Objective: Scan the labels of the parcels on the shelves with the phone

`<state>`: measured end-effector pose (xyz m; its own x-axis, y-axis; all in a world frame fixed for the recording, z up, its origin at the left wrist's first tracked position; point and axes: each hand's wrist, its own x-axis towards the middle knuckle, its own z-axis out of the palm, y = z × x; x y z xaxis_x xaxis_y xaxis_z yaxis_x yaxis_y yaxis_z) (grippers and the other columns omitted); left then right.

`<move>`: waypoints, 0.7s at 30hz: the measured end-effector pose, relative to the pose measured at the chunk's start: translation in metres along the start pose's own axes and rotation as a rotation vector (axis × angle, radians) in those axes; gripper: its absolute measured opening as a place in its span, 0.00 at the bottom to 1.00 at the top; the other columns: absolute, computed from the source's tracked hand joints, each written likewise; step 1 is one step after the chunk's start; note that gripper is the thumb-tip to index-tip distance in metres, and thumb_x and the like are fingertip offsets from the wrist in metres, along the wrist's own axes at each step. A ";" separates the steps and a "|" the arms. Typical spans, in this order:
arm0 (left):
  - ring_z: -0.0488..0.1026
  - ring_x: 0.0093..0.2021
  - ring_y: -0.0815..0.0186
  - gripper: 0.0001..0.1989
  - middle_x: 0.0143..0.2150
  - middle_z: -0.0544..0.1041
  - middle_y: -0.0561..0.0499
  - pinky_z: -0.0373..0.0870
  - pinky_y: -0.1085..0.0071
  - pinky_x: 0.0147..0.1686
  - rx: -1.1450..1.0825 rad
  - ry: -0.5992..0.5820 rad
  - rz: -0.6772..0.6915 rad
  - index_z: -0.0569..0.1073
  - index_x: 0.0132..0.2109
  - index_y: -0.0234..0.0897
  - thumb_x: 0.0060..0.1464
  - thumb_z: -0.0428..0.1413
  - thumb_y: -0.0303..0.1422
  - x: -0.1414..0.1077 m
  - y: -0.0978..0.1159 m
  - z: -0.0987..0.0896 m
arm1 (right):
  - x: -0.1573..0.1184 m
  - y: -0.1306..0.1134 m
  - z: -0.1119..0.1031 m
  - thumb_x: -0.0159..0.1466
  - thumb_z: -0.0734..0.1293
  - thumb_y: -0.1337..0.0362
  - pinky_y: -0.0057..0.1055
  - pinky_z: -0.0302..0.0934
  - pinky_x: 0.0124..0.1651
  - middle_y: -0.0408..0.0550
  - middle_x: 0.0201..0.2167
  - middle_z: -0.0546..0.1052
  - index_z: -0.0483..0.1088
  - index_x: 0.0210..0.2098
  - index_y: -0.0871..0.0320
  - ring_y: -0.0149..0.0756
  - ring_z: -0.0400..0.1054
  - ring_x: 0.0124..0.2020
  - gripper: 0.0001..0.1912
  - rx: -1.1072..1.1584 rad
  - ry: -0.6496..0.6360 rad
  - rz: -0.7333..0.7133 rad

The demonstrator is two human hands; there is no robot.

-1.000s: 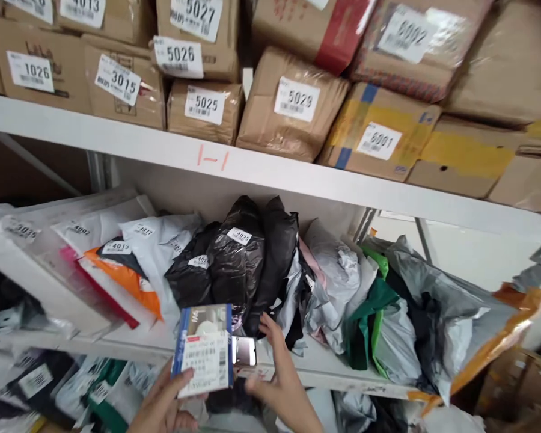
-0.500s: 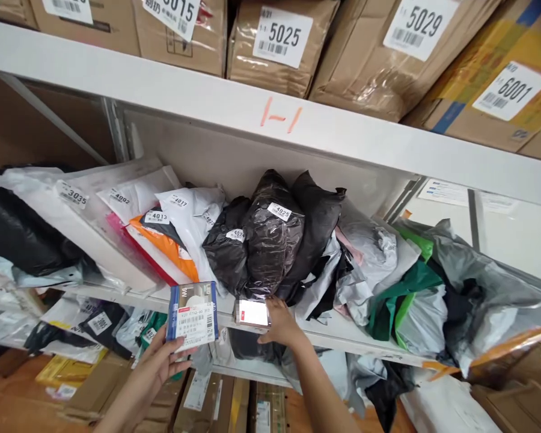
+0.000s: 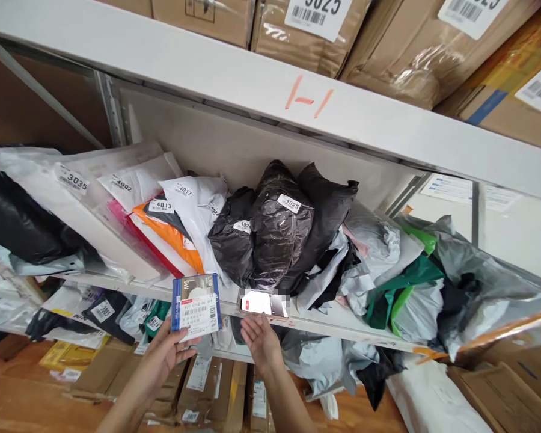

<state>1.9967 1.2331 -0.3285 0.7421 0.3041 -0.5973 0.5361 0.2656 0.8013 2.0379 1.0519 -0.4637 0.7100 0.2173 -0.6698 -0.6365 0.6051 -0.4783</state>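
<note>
Blue box [image 3: 195, 305] is held in the left hand [image 3: 166, 349], slightly left of the centre in the lower half of the frame, with the thumb on its front face. On its upper part "LED" can be read, and a mark which looks like "9W" turned over; the white sticker [image 3: 200, 316] carries barcodes and lines of print too small to read surely. The right hand [image 3: 261, 344] is open, palm up and without a grip, just below the phone [image 3: 258, 302]; I cannot tell whether the fingertips touch it. The phone lies at the shelf edge near the centre, its screen bright with a red mark. Behind it, the black parcel [image 3: 280, 243] is labelled 4025. To the left, parcels show 4017, 4013, 4002 and 3035. Across the upper frame, the white beam [image 3: 234, 72] bears "1-1" in orange-red strokes.
</note>
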 end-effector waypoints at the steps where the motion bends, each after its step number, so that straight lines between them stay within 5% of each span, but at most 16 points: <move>1: 0.75 0.45 0.53 0.55 0.48 0.76 0.42 0.73 0.67 0.40 0.004 -0.011 -0.014 0.56 0.62 0.39 0.27 0.72 0.44 0.000 0.000 0.000 | 0.008 0.005 0.004 0.48 0.65 0.34 0.32 0.64 0.53 0.57 0.42 0.76 0.61 0.35 0.58 0.39 0.72 0.49 0.34 0.075 0.046 -0.028; 5: 0.75 0.45 0.53 0.53 0.48 0.76 0.42 0.73 0.67 0.39 0.001 -0.018 0.018 0.56 0.63 0.39 0.31 0.70 0.44 -0.001 -0.001 0.003 | 0.032 0.016 0.007 0.61 0.64 0.45 0.36 0.67 0.47 0.46 0.29 0.75 0.60 0.35 0.59 0.35 0.74 0.36 0.21 0.257 0.176 -0.151; 8: 0.75 0.46 0.53 0.55 0.49 0.76 0.43 0.73 0.66 0.39 0.004 -0.039 0.008 0.54 0.64 0.41 0.30 0.71 0.43 -0.001 -0.004 0.002 | 0.032 0.021 0.001 0.60 0.67 0.48 0.36 0.68 0.42 0.41 0.23 0.71 0.59 0.36 0.58 0.33 0.71 0.29 0.20 0.319 0.223 -0.250; 15: 0.75 0.41 0.55 0.57 0.46 0.76 0.42 0.73 0.68 0.36 -0.008 -0.028 -0.016 0.56 0.61 0.36 0.24 0.73 0.44 -0.001 -0.004 0.003 | 0.014 0.017 -0.017 0.46 0.68 0.36 0.40 0.69 0.40 0.47 0.40 0.71 0.53 0.38 0.52 0.38 0.71 0.39 0.35 0.366 0.232 -0.390; 21: 0.75 0.40 0.57 0.47 0.45 0.76 0.39 0.70 0.71 0.33 0.034 -0.104 0.031 0.57 0.58 0.33 0.32 0.69 0.39 0.010 -0.005 0.005 | 0.017 0.009 -0.013 0.53 0.63 0.40 0.40 0.68 0.39 0.59 0.51 0.67 0.52 0.46 0.53 0.45 0.68 0.47 0.32 0.323 0.264 -0.383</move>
<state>2.0032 1.2306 -0.3383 0.7955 0.2146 -0.5666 0.5242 0.2254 0.8212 2.0408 1.0507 -0.4872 0.7465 -0.2375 -0.6215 -0.1943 0.8156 -0.5451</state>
